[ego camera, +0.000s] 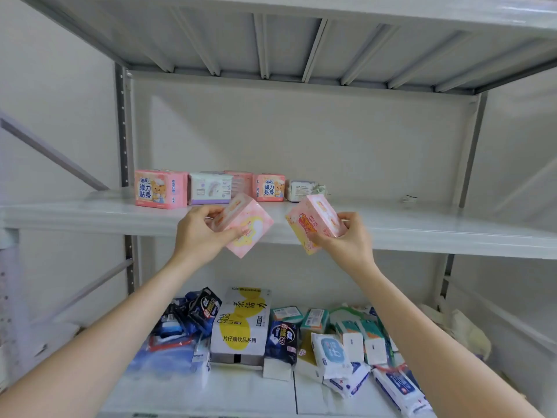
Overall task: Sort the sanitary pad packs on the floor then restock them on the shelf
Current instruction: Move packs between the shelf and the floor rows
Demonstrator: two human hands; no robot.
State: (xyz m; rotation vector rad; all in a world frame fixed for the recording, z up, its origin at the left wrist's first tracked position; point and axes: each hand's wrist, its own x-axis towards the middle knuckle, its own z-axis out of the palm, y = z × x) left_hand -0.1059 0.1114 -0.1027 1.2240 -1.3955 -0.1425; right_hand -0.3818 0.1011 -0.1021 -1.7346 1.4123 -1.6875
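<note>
Bright, even light, soft shadows; wide-angle bending and blur at edges

Left hand (200, 233), right hand (346, 239) each hold pink pack before shelf (422, 227).

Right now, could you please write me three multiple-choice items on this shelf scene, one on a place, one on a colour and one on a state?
1. Where does the large pink bear pack stand?
A. At the left end of the row on the middle shelf
B. On the lower shelf
C. On the top shelf

2. What is the main colour of the left-hand pack and the right-hand pack?
A. Blue
B. Green
C. Pink

3. What is the left hand doing?
A. Hanging empty
B. Gripping a pack
C. Pressing flat on the shelf

Answers: 1 A, it is the leftmost of the row on the middle shelf; 2 C, both are pink with yellow print; 3 B, its fingers and thumb curl round the left-hand pack.
</note>
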